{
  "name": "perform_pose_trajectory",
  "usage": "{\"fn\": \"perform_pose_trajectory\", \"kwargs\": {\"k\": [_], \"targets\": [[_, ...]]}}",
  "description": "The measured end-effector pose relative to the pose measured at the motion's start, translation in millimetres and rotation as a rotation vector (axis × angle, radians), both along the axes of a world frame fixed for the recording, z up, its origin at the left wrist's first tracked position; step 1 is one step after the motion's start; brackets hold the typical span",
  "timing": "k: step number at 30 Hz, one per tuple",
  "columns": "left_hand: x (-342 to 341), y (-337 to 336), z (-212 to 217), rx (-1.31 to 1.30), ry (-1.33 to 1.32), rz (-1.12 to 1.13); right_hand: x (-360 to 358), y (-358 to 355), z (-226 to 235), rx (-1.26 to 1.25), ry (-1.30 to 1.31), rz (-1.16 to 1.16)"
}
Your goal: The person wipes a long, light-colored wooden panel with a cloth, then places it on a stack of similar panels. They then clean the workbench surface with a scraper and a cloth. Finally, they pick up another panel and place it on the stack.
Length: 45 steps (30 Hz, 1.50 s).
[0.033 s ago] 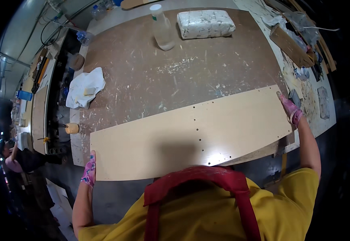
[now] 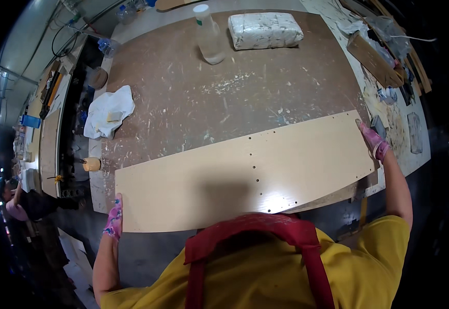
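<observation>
A long pale wooden board (image 2: 183, 180) with small drilled holes lies tilted across the near part of the workbench, its right end farther from me. My left hand (image 2: 113, 219), in a pink patterned glove, grips the board's left end at the near corner. At the opposite end, my right hand (image 2: 371, 140), gloved in pink too, holds the right edge, thumb on top. The fingers beneath the board are hidden on both sides. A dark shadow falls over the board's middle near my body.
On the brown, paint-flecked workbench (image 2: 173, 98) stand a clear bottle (image 2: 210, 38) with a white cap and a wrapped white block (image 2: 265, 32). A white cloth (image 2: 108, 110) and a yellowish jar (image 2: 91, 164) lie left. Wooden offcuts (image 2: 374, 59) crowd the right. Another person (image 2: 28, 206) is far left.
</observation>
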<state>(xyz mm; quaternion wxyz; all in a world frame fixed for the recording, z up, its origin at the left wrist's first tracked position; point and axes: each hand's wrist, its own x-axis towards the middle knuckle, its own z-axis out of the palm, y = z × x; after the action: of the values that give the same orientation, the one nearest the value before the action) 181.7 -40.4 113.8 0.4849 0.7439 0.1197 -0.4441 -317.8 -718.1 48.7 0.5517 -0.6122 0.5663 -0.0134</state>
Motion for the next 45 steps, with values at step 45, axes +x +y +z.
{"fn": "perform_pose_trajectory", "kwargs": {"k": [45], "targets": [[16.2, 27.8, -45.5, -0.052, -0.129, -0.018, 83.3, -243.7, 149.2, -1.028, 0.867, 0.198]]}}
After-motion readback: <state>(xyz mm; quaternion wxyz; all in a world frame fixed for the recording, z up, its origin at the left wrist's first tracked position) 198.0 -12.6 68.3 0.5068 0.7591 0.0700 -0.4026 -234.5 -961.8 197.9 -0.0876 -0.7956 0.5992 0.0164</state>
